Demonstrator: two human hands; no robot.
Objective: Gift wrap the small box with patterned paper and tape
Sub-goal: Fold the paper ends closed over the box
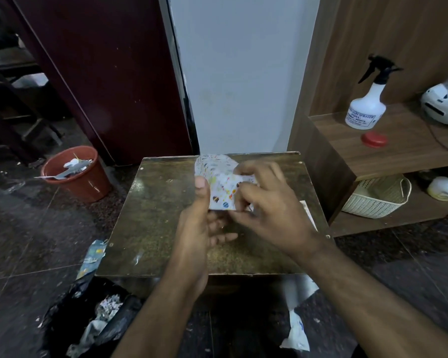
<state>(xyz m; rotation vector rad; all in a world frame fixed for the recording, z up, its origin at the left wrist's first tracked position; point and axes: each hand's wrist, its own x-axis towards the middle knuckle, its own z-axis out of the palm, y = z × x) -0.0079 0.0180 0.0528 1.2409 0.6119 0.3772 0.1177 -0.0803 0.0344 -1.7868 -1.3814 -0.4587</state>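
A small box covered in white paper with coloured dots is held up above a small brown table. My left hand grips it from below and from the left, thumb up along its left face. My right hand curls over its right end, fingers pinching the paper there. That end of the box is hidden behind my right fingers. No tape is visible.
A scrap of paper lies at the table's right edge. An orange bin with waste stands left; a black bag with paper scraps lies near left. On the right, wooden shelves hold a spray bottle, a red lid and a cream basket.
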